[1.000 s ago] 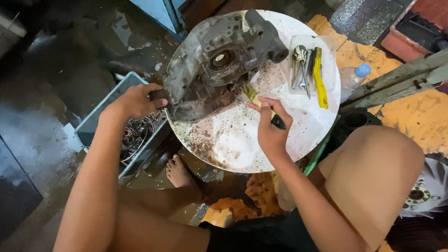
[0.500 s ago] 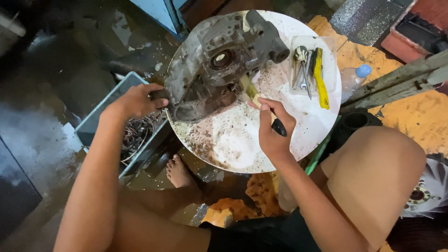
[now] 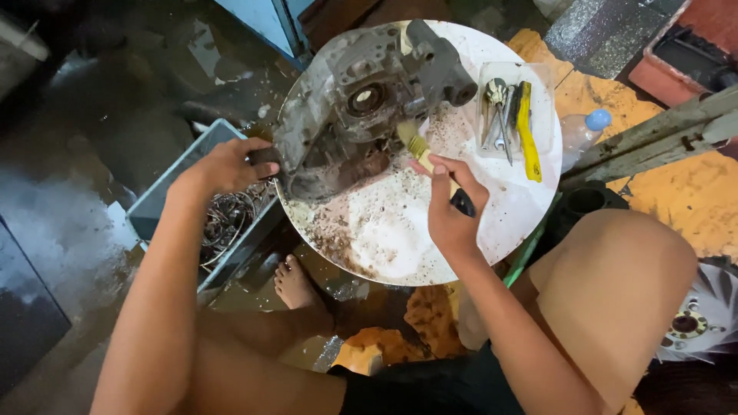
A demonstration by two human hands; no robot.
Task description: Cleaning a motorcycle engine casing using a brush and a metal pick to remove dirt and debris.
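Grimy grey cast-metal engine casing (image 3: 361, 107) lies across the far left part of the round white tabletop (image 3: 400, 238), its edge overhanging the left rim. The left hand (image 3: 227, 165) is clenched on that overhanging edge, fingers curled around dark metal. The right hand (image 3: 450, 207) grasps a small brush with a black handle and yellowish bristles (image 3: 427, 154), bristle end touching the casing near its middle. Brown grit speckles the tabletop around the casing. Near the far right edge lies a clear tray of metal tools (image 3: 500, 115) with a yellow-handled tool (image 3: 526, 131). A grey plastic crate (image 3: 177, 177) sits below the left rim.
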